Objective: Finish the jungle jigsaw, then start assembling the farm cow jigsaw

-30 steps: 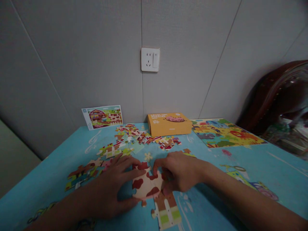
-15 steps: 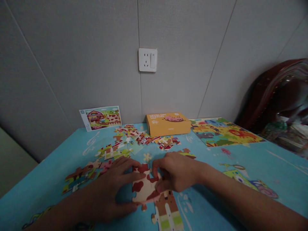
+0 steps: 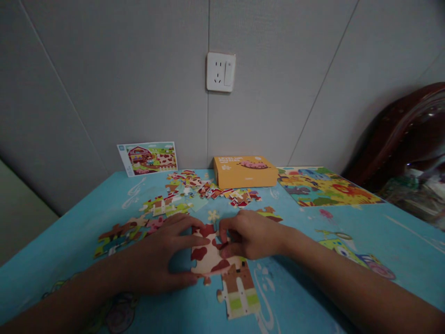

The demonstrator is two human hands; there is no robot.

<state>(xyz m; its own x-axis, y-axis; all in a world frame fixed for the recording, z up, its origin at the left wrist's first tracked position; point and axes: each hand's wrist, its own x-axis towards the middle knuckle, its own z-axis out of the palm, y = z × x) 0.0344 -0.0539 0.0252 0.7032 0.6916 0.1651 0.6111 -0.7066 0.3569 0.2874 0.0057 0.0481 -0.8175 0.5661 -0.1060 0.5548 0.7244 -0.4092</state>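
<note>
Grey panelled wall (image 3: 104, 69): spans the back. Light-blue printed table cover (image 3: 69, 241): lies beneath everything handled. Dark red-brown, curved, glossy chair back (image 3: 382, 139): at far right, beyond the table edge. Multicoloured, flat, rectangular animal jigsaw (image 3: 330, 187): at right rear. Orange-yellow rectangular cardboard box (image 3: 246, 171), lettered "LEVEL UP! PUZZLES": just left of the jigsaw. White-bordered rectangular farm-picture card (image 3: 149, 159): stands at the wall, left rear.

Left hand (image 3: 167, 253): thumb and fingers spread wide, fingertips on the left part of the cow-patterned section, thumb at its lower left edge. Right hand (image 3: 250, 236): thumb and forefinger bent, gap narrow, over the section's right part; cannot tell whether a piece is pinched there.

Cream-and-red-brown, flat, cow-patterned puzzle section (image 3: 208, 260): at front centre, between the hands. Brown, white and green fence-patterned puzzle section (image 3: 240, 294): touches its lower right edge. White square plastic socket plate (image 3: 220, 72): on the wall, above the box. Multicoloured small loose puzzle pieces (image 3: 208, 190): heaped before and left of the box.
</note>
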